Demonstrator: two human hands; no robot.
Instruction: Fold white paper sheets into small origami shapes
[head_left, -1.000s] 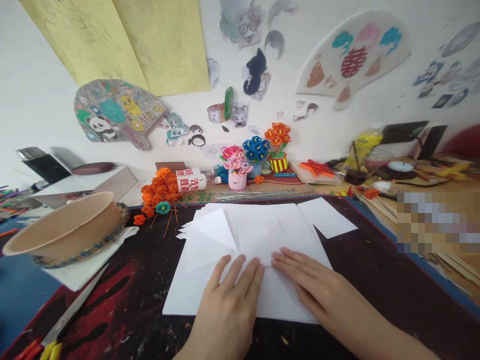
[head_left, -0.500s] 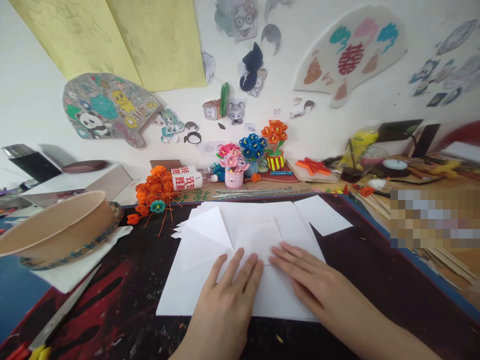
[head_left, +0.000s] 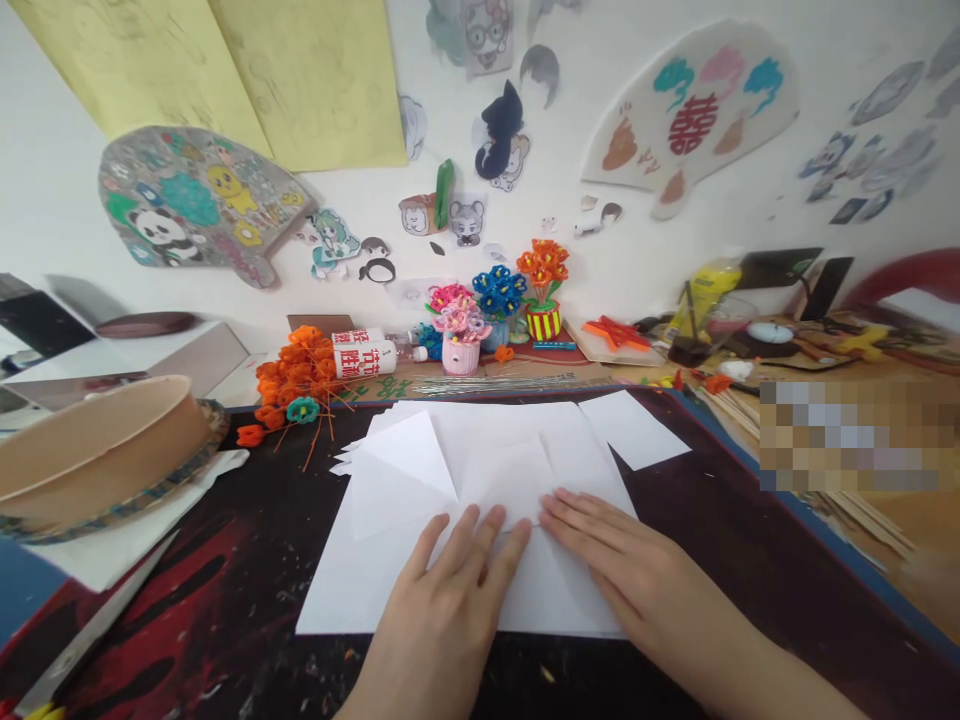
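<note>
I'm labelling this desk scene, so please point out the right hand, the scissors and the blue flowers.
Right hand (head_left: pixel 637 560): head view, on the back of the hand.
Scissors (head_left: pixel 82 641): head view, on the metal blade.
Blue flowers (head_left: pixel 500 293): head view, on the blooms.

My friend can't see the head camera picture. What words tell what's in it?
A person's left hand and right hand rest on overlapping white paper sheets on a dark mat. Scissors lie at lower left; behind the paper are loose orange flowers and small potted craft flowers, with cartoon cutouts on the wall above.
</note>
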